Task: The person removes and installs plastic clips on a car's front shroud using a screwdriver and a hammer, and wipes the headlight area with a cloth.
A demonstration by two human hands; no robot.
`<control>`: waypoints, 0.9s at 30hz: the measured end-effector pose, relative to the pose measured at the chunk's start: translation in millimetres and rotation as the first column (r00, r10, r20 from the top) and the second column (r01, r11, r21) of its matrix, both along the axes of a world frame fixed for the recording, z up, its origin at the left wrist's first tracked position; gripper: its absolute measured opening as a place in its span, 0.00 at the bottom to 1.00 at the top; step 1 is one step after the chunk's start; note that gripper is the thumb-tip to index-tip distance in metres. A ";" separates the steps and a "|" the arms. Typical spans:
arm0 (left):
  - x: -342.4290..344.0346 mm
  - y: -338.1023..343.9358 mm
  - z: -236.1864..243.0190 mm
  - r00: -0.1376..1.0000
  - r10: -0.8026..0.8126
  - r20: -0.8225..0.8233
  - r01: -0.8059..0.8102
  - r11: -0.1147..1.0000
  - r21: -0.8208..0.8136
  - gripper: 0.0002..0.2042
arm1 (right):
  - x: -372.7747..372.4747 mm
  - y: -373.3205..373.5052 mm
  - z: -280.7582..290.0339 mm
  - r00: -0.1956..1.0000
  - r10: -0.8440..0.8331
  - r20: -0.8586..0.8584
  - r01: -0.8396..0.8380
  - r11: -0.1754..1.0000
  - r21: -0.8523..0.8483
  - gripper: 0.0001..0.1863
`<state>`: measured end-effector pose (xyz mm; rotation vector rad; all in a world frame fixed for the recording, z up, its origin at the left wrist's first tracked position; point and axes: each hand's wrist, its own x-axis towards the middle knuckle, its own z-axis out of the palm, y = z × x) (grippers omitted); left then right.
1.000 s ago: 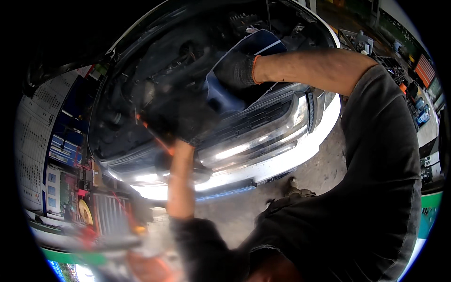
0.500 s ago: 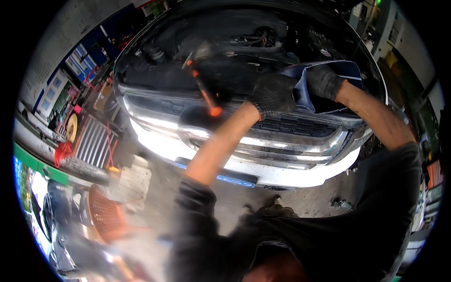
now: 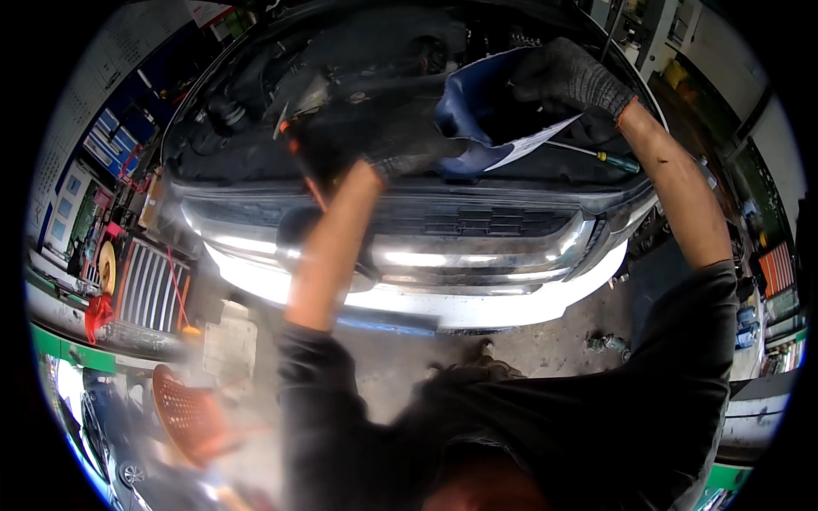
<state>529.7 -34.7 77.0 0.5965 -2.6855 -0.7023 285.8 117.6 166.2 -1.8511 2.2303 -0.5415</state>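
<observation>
I lean over the open engine bay [image 3: 358, 60] of a white car. My left hand [image 3: 405, 152], in a dark glove, is closed around a blurred black tool with orange parts [image 3: 296, 145], held over the front of the bay. My right hand [image 3: 567, 78], also gloved, grips the top edge of a dark blue cloth bag [image 3: 473, 119], which has a white sheet [image 3: 538, 139] sticking out of it. A screwdriver with a green and yellow handle [image 3: 609, 158] lies on the bay's edge just right of the bag.
The car's chrome grille and white bumper [image 3: 477, 264] run across the middle. On the floor at the left are a ribbed metal panel [image 3: 149, 289], an orange mesh basket [image 3: 192, 413] and wall shelves [image 3: 85, 187]. A small bottle [image 3: 605, 343] lies on the concrete at the right.
The view has swung so the car sits more level and centred. My left hand with the tool has moved right, close to the blue bag. My right hand still holds the bag.
</observation>
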 end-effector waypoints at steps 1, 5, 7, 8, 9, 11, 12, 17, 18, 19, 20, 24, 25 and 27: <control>-1.4 -1.0 1.5 0.998 -0.009 -0.056 0.013 0.998 0.066 0.30 | 2.9 1.2 4.5 0.995 0.048 0.086 -0.046 0.999 -0.024 0.13; -6.4 -8.9 0.5 0.986 -0.015 -0.165 0.047 0.981 0.191 0.28 | 16.9 19.5 16.9 0.962 0.199 -0.187 -0.270 0.791 -0.549 0.16; -7.2 -13.5 -5.1 0.959 -0.008 -0.283 0.067 0.978 0.198 0.24 | 21.3 54.4 12.6 0.980 0.059 0.191 0.053 0.844 -0.533 0.16; -5.9 -13.6 -8.9 0.941 0.003 -0.338 0.070 0.977 0.203 0.23 | 23.5 68.1 5.7 0.961 0.171 0.219 0.008 0.770 -0.638 0.17; -5.0 -13.7 -11.2 0.943 -0.010 -0.333 0.067 0.985 0.158 0.20 | 23.8 75.1 -4.4 0.985 0.160 0.072 -0.071 0.740 -0.669 0.15; 9.2 -3.4 -18.9 0.955 0.040 -0.293 -0.036 0.999 0.019 0.17 | 28.3 92.7 -34.9 0.964 0.260 -0.051 -0.220 0.677 -0.702 0.13; 17.8 8.7 -25.4 0.941 0.062 -0.332 -0.088 0.994 -0.064 0.15 | 35.5 103.7 -53.7 0.936 0.319 0.151 -0.143 0.733 -0.665 0.11; 89.1 107.0 -73.2 0.950 0.011 -0.312 0.136 0.886 0.443 0.23 | 89.0 93.0 -174.8 0.568 0.493 0.659 -0.285 0.869 -0.405 0.07; 98.2 129.5 -87.5 0.968 0.036 -0.248 0.129 0.776 0.617 0.24 | 100.3 89.0 -195.4 0.498 0.489 0.716 -0.327 0.871 -0.367 0.07; 104.8 143.0 -101.4 0.957 0.084 -0.278 0.101 0.800 0.591 0.22 | 109.4 88.2 -211.8 0.364 0.406 0.838 -0.340 0.896 -0.286 0.08; 113.2 153.9 -112.2 0.942 0.139 -0.307 0.072 0.807 0.586 0.21 | 121.5 88.5 -225.9 0.244 0.278 0.929 -0.398 0.903 -0.165 0.09; 152.2 163.5 -128.3 0.881 0.375 -0.288 -0.072 0.709 0.701 0.16 | 176.4 72.4 -255.7 0.372 0.531 0.761 -0.341 0.841 -0.419 0.08; 162.9 156.9 -129.6 0.876 0.381 -0.295 -0.036 0.663 0.748 0.16 | 185.6 65.5 -256.1 0.362 0.516 0.776 -0.349 0.848 -0.400 0.09; 183.8 135.7 -135.3 0.868 0.359 -0.344 0.025 0.659 0.751 0.15 | 201.3 48.1 -253.2 0.374 0.395 0.839 -0.438 0.873 -0.216 0.09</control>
